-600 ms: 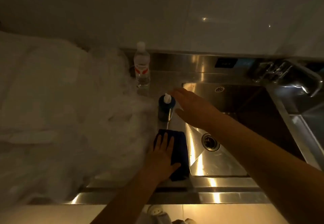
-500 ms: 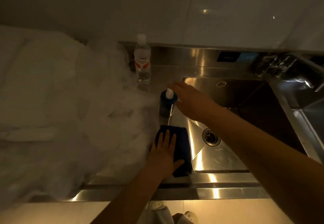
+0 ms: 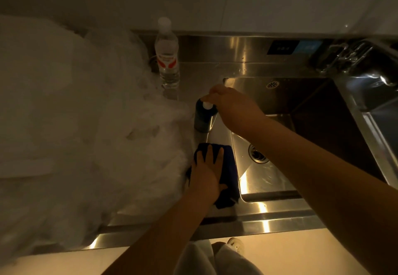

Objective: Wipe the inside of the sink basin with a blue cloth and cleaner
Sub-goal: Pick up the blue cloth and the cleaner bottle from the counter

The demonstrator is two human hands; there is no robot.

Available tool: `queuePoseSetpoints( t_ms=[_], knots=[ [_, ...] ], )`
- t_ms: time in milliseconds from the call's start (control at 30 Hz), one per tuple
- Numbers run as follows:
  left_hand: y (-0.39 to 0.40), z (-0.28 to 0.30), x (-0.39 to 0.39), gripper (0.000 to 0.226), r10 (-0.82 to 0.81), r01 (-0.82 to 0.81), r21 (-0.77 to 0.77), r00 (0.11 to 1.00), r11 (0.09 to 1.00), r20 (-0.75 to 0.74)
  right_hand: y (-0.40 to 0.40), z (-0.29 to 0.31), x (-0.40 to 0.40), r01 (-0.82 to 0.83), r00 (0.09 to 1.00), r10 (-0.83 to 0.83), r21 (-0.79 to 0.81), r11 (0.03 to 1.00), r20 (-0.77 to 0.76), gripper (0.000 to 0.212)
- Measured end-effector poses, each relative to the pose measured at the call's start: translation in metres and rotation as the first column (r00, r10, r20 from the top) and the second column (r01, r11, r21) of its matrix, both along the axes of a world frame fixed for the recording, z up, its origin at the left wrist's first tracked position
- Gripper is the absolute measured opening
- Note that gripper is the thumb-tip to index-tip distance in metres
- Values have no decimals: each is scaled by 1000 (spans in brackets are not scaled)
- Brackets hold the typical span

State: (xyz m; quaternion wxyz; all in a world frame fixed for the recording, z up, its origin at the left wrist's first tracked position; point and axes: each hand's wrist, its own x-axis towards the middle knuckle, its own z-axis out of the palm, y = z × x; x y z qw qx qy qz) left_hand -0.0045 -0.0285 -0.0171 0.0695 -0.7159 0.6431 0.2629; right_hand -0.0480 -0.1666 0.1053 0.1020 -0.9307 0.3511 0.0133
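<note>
A dark blue cloth (image 3: pixel 229 180) lies on the steel counter just left of the sink basin (image 3: pixel 265 180). My left hand (image 3: pixel 207 173) rests flat on the cloth, fingers spread. A dark blue cleaner bottle (image 3: pixel 202 117) with a white cap stands upright beyond the cloth, at the basin's left rim. My right hand (image 3: pixel 234 106) reaches over the basin corner and its fingers curl at the bottle's cap, touching it; a firm grip does not show. The basin drain (image 3: pixel 257 154) is partly hidden by my right forearm.
A clear water bottle (image 3: pixel 167 59) with a red label stands at the back of the counter. A big heap of white plastic wrap (image 3: pixel 75 124) covers the counter on the left. A faucet (image 3: pixel 355 57) and a second basin lie to the right.
My right hand has come down from above the cleaner bottle onto its cap. My left hand stays flat on the cloth. The view has shifted a little.
</note>
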Motion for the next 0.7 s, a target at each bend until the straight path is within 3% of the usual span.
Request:
queuePoseSetpoints(
  t_ms=[133,233,400,700],
  knots=[
    [-3,0,-3,89,-15,15,-13,999,1000,30,-1,2,3,12,1000,-12,1,1000,3,46],
    [-3,-3,-2,82,3,-5,-79,1000,997,-27,-1,4,3,38,999,-38,2,999,-27,46],
    [-5,-3,-1,73,15,-26,-169,998,985,-64,6,-2,-9,47,995,-49,27,999,81,29],
    [4,5,-3,61,75,-117,-233,981,966,-181,11,0,-30,86,990,-90,41,995,107,29]
  ],
)
